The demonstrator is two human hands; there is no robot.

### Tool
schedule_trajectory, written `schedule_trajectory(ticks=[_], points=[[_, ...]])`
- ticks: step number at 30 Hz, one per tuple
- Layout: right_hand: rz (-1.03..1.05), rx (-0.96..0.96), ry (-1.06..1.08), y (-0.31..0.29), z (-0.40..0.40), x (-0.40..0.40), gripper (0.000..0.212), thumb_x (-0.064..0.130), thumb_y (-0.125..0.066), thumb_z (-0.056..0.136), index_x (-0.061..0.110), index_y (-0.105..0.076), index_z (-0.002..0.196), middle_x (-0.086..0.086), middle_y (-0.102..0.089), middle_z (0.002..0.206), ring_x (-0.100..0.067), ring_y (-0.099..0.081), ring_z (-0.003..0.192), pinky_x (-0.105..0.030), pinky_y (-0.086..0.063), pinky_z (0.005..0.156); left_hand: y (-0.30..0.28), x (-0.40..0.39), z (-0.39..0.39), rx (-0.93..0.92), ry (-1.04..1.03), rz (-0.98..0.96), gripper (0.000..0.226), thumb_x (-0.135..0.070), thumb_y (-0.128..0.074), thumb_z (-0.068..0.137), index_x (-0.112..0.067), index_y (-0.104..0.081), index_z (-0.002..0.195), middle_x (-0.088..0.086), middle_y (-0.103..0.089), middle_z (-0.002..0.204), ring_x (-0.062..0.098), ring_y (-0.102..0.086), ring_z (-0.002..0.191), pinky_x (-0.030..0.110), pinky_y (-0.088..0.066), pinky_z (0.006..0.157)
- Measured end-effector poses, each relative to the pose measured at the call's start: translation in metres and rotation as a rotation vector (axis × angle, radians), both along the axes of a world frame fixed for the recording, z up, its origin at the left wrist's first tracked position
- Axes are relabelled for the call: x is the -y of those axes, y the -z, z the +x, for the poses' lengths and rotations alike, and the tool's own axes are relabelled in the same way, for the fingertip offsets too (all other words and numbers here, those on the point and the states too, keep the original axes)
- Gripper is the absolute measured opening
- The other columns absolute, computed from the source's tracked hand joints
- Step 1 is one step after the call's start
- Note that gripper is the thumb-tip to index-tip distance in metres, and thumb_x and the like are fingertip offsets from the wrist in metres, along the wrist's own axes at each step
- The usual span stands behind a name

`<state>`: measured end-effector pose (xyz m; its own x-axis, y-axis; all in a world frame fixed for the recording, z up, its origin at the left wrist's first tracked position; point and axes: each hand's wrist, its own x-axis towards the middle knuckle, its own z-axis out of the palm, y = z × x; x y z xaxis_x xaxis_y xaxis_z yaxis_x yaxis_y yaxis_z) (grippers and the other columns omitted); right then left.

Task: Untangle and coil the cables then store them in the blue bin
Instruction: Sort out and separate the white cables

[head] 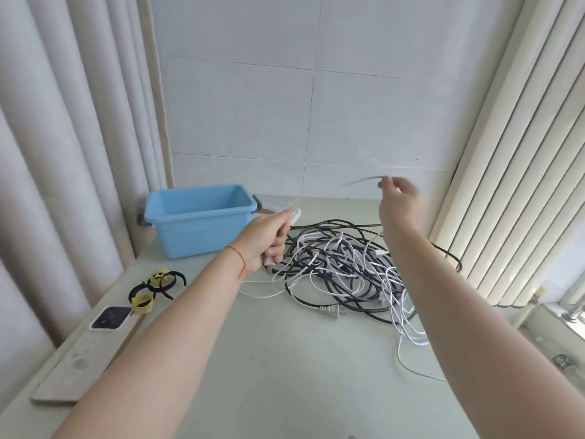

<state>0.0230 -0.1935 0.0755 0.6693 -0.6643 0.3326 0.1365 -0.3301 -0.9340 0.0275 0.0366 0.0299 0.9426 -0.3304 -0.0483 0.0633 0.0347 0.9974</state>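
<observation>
A tangle of black and white cables (342,267) lies on the pale table, right of centre. The blue bin (177,229) stands at the back left and looks empty. My left hand (266,239) grips one white cable (357,181) near its plug, just right of the bin. My right hand (400,201) is raised above the tangle and pinches the same cable farther along. The stretch between my hands is blurred and lifted in the air.
Black and yellow cable ties (152,289) lie left of the tangle. A phone (109,318) rests on a wooden board (79,369) at the table's left edge. Curtains hang on the left, vertical blinds (519,185) on the right, a white wall behind.
</observation>
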Motion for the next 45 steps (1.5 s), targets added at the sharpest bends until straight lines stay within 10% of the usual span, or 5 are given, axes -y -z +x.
schedule_trajectory(ticks=[7,13,20,31,45], points=[[-0.819,-0.785,-0.637,0.025,-0.006,-0.05,0.02,0.022,-0.056,0.094,0.014,-0.072,0.103,0.0,-0.056,0.07,-0.009,-0.048,0.047,-0.018,-0.04,0.043,-0.02,0.012,-0.003,-0.032,0.009,-0.499,0.028,-0.023,-0.036,0.102,-0.016,-0.054,0.082,0.001,-0.042,0.056,0.012,-0.038,0.045,0.017,-0.03,0.04],[-0.603,-0.784,-1.085,0.029,-0.023,-0.077,0.021,0.021,-0.053,0.097,0.011,-0.07,0.092,0.0,-0.032,0.054,-0.015,-0.025,0.042,-0.022,-0.023,0.042,0.024,0.017,0.006,0.408,-0.027,0.291,0.024,-0.023,-0.042,0.104,-0.019,-0.065,0.096,0.002,-0.059,0.069,0.019,-0.052,0.057,0.026,-0.041,0.051],[-0.903,-0.686,-0.79,0.025,0.002,-0.024,0.008,0.014,-0.062,0.084,0.02,-0.065,0.089,-0.002,-0.07,0.072,0.004,-0.048,0.042,-0.012,-0.037,0.047,0.032,0.004,0.016,0.407,0.062,0.761,0.044,-0.044,-0.047,0.1,-0.021,-0.059,0.064,-0.009,-0.041,0.049,0.008,-0.039,0.049,0.026,-0.032,0.053],[-0.403,-0.305,-0.683,0.037,0.029,0.001,0.013,0.007,-0.069,0.089,0.008,-0.064,0.077,-0.006,-0.073,0.068,-0.017,-0.066,0.055,-0.032,-0.057,0.061,0.035,0.023,0.052,-0.411,0.438,-0.835,0.054,-0.04,-0.036,0.101,-0.019,-0.036,0.051,-0.008,-0.015,0.05,0.007,-0.016,0.042,0.02,-0.027,0.035],[-0.572,-0.361,-0.473,0.054,0.045,-0.014,0.028,0.041,-0.063,0.093,0.017,-0.068,0.081,0.01,-0.045,0.052,-0.007,-0.04,0.048,-0.025,-0.029,0.049,0.038,0.005,0.075,-0.437,0.335,-1.08,0.039,-0.023,-0.047,0.095,-0.017,-0.038,0.057,-0.008,-0.017,0.047,0.007,-0.015,0.037,0.02,-0.03,0.031]])
